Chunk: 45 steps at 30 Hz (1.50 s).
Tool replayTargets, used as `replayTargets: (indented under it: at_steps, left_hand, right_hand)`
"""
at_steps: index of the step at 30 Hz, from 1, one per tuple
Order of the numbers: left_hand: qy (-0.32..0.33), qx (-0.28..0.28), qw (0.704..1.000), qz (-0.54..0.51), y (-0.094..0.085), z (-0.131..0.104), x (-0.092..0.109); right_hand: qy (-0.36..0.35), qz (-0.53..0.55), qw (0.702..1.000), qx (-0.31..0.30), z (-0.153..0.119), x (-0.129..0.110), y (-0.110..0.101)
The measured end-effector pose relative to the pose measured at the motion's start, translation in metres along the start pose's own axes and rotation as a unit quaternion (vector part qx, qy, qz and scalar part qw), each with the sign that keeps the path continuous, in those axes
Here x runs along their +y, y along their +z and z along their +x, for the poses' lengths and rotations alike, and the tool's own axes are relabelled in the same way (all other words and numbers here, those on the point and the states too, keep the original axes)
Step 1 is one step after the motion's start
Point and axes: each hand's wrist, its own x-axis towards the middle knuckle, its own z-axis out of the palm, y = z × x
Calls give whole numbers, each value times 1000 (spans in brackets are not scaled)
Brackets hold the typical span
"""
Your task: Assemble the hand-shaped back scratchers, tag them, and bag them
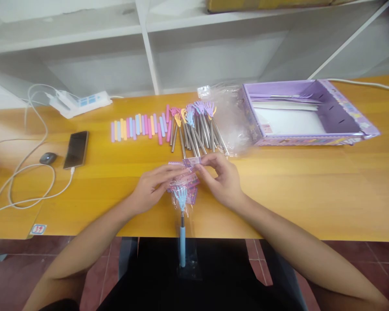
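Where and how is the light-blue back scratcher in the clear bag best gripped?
Probably by its blue handle, through the clear bag, from the near side: the handle is straight and reaches past the near edge of the table, while the splayed head at the far end looks thinner.

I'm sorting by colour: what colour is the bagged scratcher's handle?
The handle is light blue, best seen in the head view.

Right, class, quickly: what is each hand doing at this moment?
Left hand: fingers extended over the top of the clear bag; whether it grips cannot be told.
Right hand: closed, thumb and forefinger pinching the printed tab.
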Motion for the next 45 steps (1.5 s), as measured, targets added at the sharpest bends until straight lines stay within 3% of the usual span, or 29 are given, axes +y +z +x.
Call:
replayTargets:
  at_steps: [4, 8, 13, 19, 24, 32, 45]
  left_hand:
    - [-38, -12, 999, -24, -1, -2, 0]
    - [-104, -3, 986, -133, 0, -6, -4]
    - [-150, -21, 948, -281, -1, -6, -7]
    - [-149, -34, 896, -418, 1, 0, -6]
    - [-172, -51, 886, -428, 0, -1, -6]
    - [-166, -65, 891, -417, 0, 2, -6]
    - [-176, -54, 878, -442, -2, 7, 2]
  right_hand:
    - [5, -10, 1000, -7, 1, -1, -1]
    - [3, -20, 1000, -3, 3, -1, -1]
    - [-1, -37, 999, -6, 3, -1, -2]
    - [-47, -86, 995, -24, 6, -5, -6]
    - [-122, -117, 984, -50, 6, -6, -7]
    - [-163, -157, 971, -71, 4, -1, -6]
    - [-167, -114, 970, -138, -2, -3, -8]
